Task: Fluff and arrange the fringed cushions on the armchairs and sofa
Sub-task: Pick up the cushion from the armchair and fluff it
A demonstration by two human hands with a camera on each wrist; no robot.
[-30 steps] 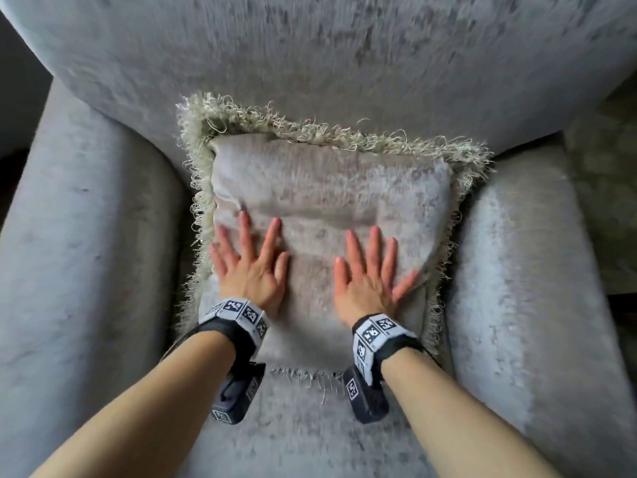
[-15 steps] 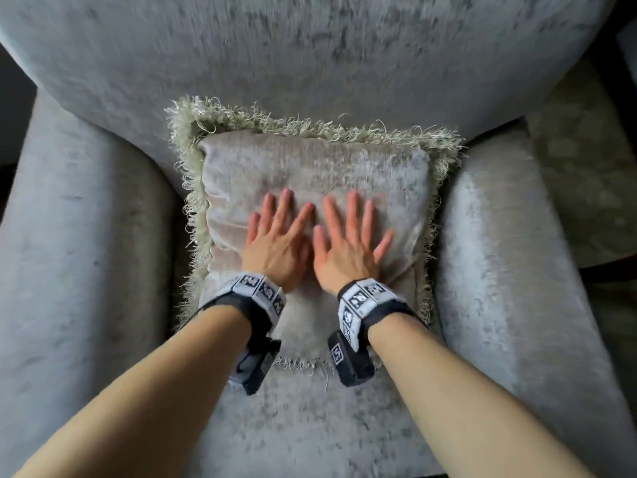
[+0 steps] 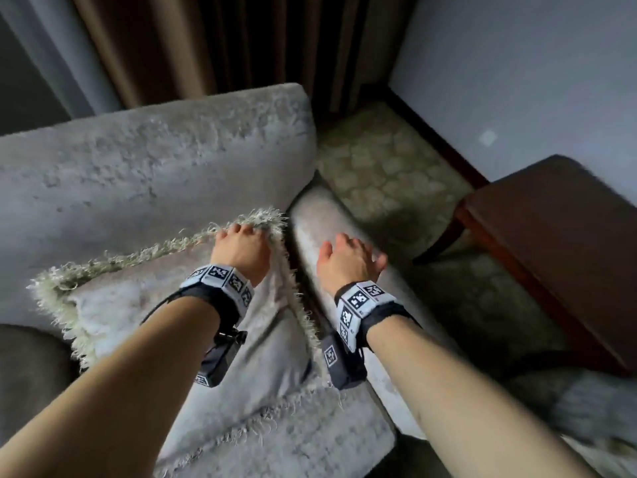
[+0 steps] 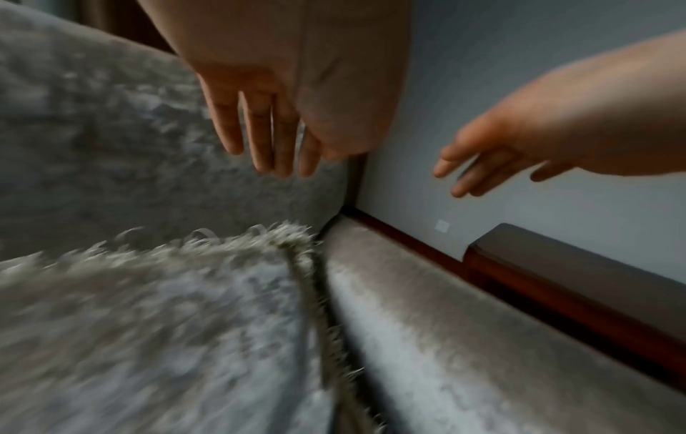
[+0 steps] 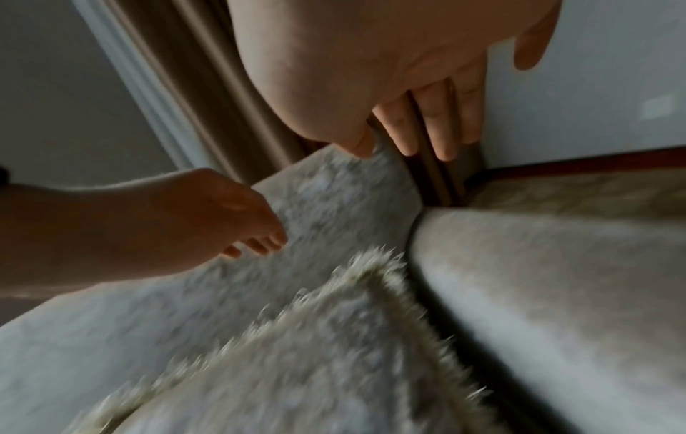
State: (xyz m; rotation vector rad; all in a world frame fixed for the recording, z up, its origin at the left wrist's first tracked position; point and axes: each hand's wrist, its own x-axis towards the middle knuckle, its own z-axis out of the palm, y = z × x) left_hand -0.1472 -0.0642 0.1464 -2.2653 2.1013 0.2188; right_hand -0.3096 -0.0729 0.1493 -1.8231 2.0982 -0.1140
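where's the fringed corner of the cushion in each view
Head: the fringed corner sits at centre, at the left hand fingertips.
Left wrist: the corner lies at centre, below the left hand's open fingers.
Right wrist: centre, slightly low.
Shared landmark: the armrest, just right of the corner in all three.

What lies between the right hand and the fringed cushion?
In the head view, only the armrest's bare inner edge separates the right hand from the fringed cushion.
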